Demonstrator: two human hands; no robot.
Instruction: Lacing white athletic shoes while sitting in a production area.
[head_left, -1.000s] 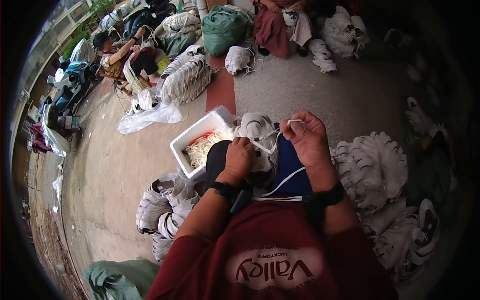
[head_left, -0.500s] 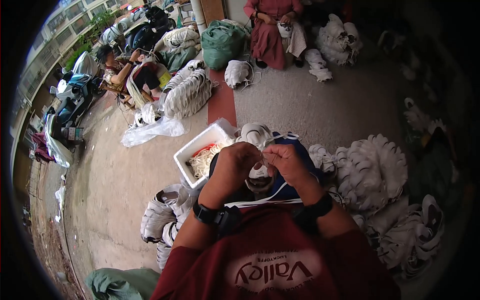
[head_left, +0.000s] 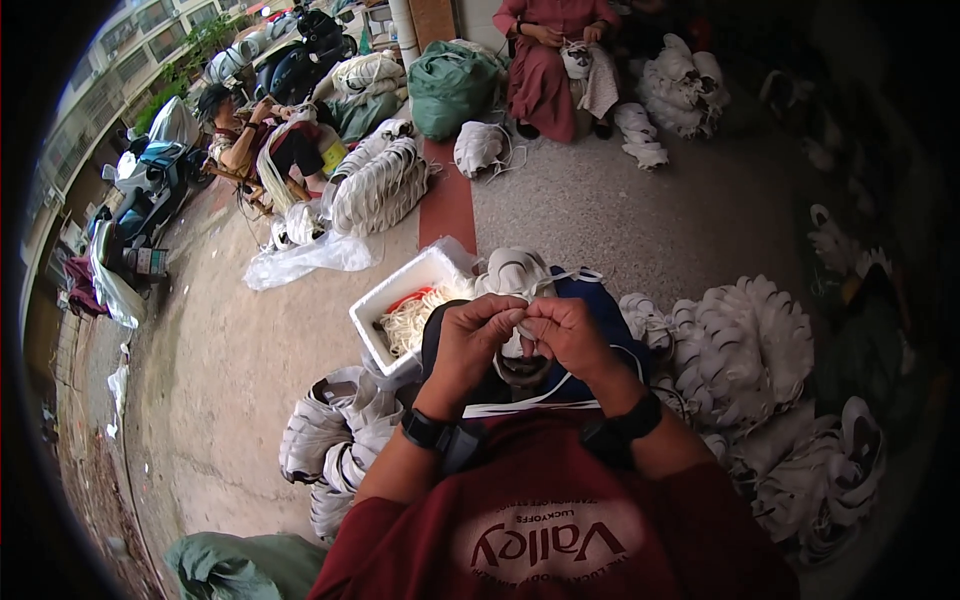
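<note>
My left hand and my right hand meet in front of me, thumbs and forefingers pinched together at the tips. Between them is the end of a thin white shoelace, mostly covered by the fingers. Just under and beyond the hands sits a white shoe upper on my lap, its dark opening partly showing below the fingers. A length of white shoelace crosses my lap and curves up beside my right wrist. Dark blue cloth lies beneath the upper.
Left of my hands stands a white foam box full of pale laces. Bundled shoe uppers lie at my left, with larger piles at my right. Two people sit farther off, near a green sack and parked scooters.
My hands have lowered slightly and drawn closer, their fingertips now touching. The lace beside my right wrist bows out more. The view has shifted a little.
</note>
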